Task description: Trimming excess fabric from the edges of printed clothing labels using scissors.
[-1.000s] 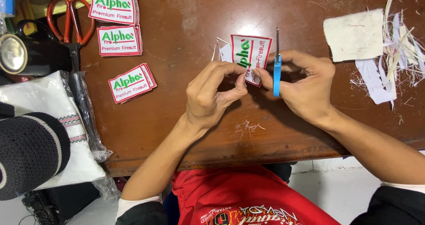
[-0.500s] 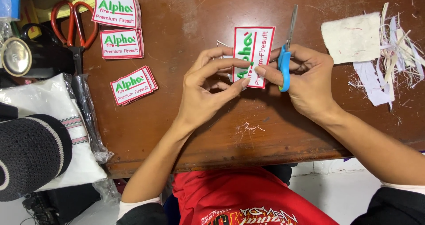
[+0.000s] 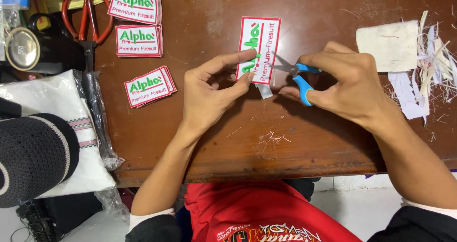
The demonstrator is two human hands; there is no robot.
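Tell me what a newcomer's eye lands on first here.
First, mid-table, the left hand pinches a white embroidered patch with a red border while the right hand works small blue-handled scissors against its edge. Next, three stacks of matching patches lie at the upper left of the brown wooden table, beside large red-handled scissors. At far right sits a heap of white trimmings.

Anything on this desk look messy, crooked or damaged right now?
Mostly tidy. Frayed white trimmings lie loosely scattered at the table's right edge, and a few thread bits sit near the front. The patch being trimmed looks intact.
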